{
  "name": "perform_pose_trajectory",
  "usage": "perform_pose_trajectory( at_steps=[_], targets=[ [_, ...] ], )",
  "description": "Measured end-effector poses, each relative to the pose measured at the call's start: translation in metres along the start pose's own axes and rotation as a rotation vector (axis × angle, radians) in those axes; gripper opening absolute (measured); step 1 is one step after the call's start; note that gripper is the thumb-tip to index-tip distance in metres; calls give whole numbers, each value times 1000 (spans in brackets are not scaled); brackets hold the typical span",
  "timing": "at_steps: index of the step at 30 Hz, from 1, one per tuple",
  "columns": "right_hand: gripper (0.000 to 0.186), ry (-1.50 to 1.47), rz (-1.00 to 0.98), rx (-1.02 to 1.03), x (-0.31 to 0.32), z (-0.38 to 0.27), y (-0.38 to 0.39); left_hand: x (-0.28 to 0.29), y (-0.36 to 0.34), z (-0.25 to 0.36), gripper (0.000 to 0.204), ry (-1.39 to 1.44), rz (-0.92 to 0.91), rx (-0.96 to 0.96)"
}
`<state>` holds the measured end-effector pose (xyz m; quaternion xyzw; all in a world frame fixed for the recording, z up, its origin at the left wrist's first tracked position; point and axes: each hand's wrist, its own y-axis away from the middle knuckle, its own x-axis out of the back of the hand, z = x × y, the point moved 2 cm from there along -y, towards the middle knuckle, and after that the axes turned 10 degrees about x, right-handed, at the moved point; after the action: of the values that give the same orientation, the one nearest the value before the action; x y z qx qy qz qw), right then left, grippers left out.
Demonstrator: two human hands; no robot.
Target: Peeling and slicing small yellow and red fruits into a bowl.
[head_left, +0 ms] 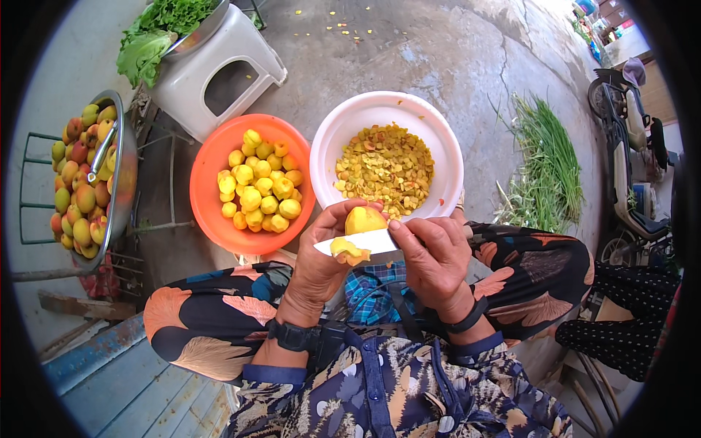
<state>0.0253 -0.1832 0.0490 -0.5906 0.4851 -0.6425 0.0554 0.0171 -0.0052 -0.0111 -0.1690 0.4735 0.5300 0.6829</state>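
Observation:
In my left hand (321,255), fingers closed round it, is a yellow fruit (365,220) that looks like a peach or apricot. My right hand (437,259) grips a knife (376,241), its pale blade lying across the near side of the fruit and pointing left. A piece of peel (350,252) clings to the blade. Beyond my hands stands a pale pink basin (444,146), with many yellowish peel pieces (387,168) in it. Left of it an orange basin (208,197) holds many peeled yellow fruits (261,182). The knife's handle is mostly hidden by my right hand.
A metal bowl (125,171) of unpeeled red and green fruit stands at far left, with a shiny utensil (102,152) on top. Leafy greens (150,44) sit in a bowl on a white stool (212,66). Green stalks (548,164) and a motorbike (631,160) are at right.

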Motion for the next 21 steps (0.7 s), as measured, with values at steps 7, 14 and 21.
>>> perform_pose_trajectory(
  at_steps=[7, 14, 21],
  targets=[
    [46, 12, -47, -39, -3, 0, 1, 0, 4, -2, 73, -72, 106, 53],
    [39, 45, 3, -149, -11, 20, 13, -4, -5, 3, 71, -48, 87, 40],
    [25, 180, -228, -478, -22, 43, 36, 5, 0, 0, 74, -167, 20, 97]
  ],
)
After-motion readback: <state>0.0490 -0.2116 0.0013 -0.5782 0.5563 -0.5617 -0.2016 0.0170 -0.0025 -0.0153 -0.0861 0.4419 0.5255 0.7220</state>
